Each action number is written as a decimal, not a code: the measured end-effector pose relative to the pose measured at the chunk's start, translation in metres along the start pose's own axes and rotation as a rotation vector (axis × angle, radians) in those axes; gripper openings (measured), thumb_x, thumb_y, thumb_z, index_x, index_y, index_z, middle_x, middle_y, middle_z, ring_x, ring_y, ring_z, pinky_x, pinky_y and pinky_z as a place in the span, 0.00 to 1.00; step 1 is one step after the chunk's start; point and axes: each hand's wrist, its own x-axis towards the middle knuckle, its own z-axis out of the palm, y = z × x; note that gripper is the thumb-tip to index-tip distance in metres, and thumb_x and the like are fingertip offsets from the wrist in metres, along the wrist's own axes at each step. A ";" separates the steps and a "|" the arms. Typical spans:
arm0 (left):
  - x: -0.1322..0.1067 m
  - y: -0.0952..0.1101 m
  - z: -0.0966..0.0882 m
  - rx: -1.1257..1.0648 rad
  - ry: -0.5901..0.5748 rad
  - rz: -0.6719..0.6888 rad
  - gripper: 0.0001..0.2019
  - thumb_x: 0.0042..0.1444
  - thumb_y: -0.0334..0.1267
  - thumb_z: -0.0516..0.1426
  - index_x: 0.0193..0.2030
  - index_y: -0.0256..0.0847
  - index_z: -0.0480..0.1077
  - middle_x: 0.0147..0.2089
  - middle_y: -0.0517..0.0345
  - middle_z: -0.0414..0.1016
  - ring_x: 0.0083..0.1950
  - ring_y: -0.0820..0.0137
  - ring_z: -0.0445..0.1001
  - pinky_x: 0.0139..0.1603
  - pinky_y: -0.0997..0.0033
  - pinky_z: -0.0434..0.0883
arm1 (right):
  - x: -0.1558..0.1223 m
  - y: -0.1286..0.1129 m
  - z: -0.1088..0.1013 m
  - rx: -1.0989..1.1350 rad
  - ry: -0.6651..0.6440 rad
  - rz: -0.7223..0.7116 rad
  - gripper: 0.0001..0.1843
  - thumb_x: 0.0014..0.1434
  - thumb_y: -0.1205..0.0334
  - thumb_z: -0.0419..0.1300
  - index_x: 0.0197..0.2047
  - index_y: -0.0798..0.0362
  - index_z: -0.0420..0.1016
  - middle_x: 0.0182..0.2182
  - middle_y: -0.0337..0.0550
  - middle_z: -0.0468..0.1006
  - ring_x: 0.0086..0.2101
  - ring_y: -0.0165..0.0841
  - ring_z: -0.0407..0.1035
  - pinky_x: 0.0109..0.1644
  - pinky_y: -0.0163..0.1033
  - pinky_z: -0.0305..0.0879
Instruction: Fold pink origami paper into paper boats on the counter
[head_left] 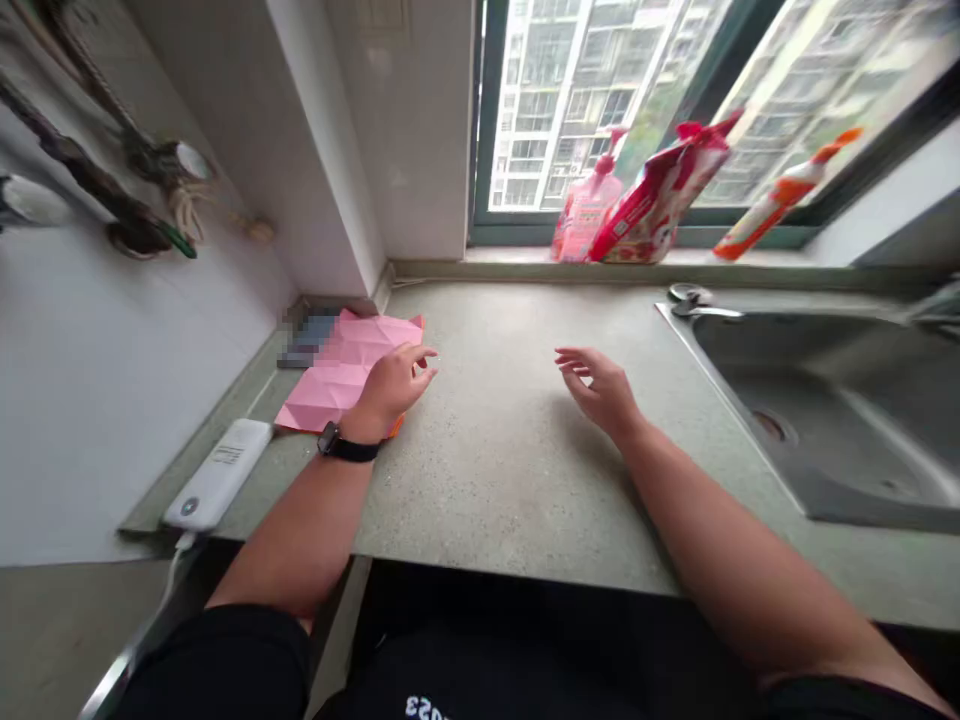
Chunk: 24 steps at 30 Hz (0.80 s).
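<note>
A creased sheet of pink paper [330,375], orange along its underside edges, lies at the left of the grey countertop [480,470]. My left hand [394,385], with a black watch [349,444] on its wrist, is over the right part of the paper. Its thumb and fingers are apart with nothing between them; whether it touches the paper I cannot tell. Over the middle right of the counter hovers my right hand [596,385], fingers apart and nothing held. The bare countertop lies between the two hands.
A pixelated dark item [304,340] lies partly under the paper. Left stands a white power bank [220,473] with a cable. Right is a steel sink [750,430]. On the sill are a pink pump bottle [589,212], a red bag [660,195] and an orange-white bottle [772,208].
</note>
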 end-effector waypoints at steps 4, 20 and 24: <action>0.005 -0.009 -0.021 0.057 0.124 -0.078 0.09 0.68 0.35 0.63 0.53 0.41 0.80 0.46 0.53 0.83 0.44 0.64 0.79 0.53 0.63 0.75 | -0.004 0.002 0.000 0.018 -0.029 0.044 0.17 0.65 0.59 0.61 0.55 0.48 0.82 0.43 0.47 0.88 0.40 0.40 0.82 0.44 0.48 0.82; -0.004 -0.023 -0.015 0.376 -0.188 -0.327 0.13 0.64 0.46 0.66 0.47 0.39 0.75 0.52 0.45 0.80 0.57 0.54 0.78 0.58 0.61 0.73 | -0.007 -0.006 0.003 -0.012 -0.069 -0.014 0.14 0.68 0.57 0.61 0.53 0.48 0.83 0.49 0.50 0.83 0.39 0.38 0.83 0.41 0.44 0.84; -0.004 -0.020 -0.014 0.387 -0.198 -0.355 0.10 0.63 0.41 0.64 0.47 0.38 0.75 0.52 0.43 0.80 0.55 0.54 0.78 0.55 0.61 0.73 | -0.008 -0.006 0.003 -0.007 -0.109 -0.022 0.13 0.69 0.56 0.61 0.53 0.47 0.83 0.48 0.49 0.82 0.39 0.38 0.83 0.42 0.44 0.84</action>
